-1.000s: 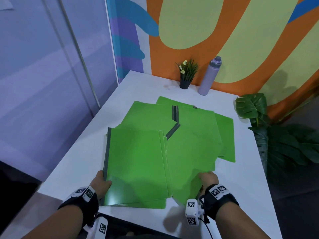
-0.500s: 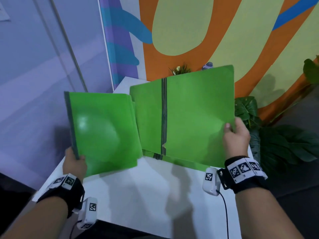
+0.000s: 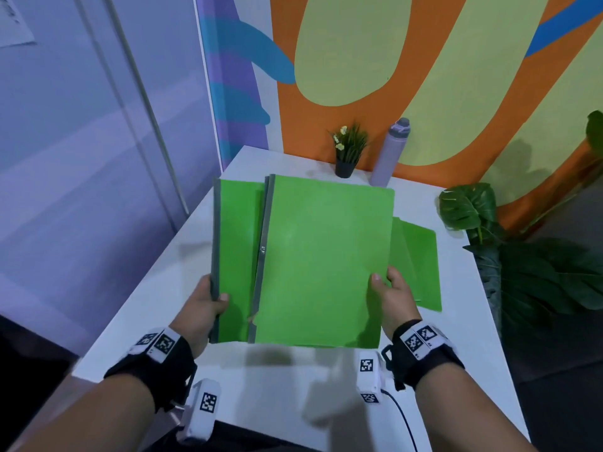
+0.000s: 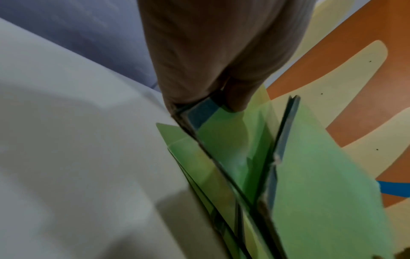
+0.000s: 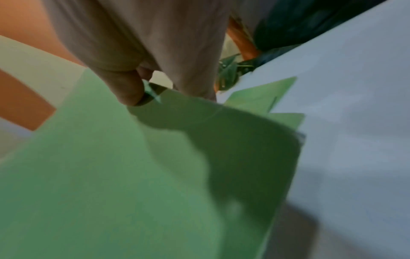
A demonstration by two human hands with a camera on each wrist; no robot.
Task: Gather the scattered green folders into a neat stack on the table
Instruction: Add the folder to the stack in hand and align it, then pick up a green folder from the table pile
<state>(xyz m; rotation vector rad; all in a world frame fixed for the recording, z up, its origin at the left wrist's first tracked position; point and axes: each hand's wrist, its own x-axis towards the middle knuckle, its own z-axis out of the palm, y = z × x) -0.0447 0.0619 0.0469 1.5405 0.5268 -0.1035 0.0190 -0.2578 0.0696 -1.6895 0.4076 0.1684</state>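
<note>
- White table (image 3: 182,288) is carrying the scene, sitting against an orange-and-yellow painted wall (image 3: 359,60).
- Big green folder (image 3: 326,262) is being held up over the table, overlapping the left folder.
- Left green folder (image 3: 236,256) with a grey spine is sitting partly behind the big one.
- More green folders (image 3: 421,265) are lying flat on the table, at the right, under the raised ones.
- Right hand (image 3: 393,300) is pinching the big folder's right edge, thumb on top.
- Left hand (image 3: 202,308) is clamping the left folder's spine, thumb on front.
- Purple bottle (image 3: 390,151) and small potted plant (image 3: 349,151) are standing at the far edge.
</note>
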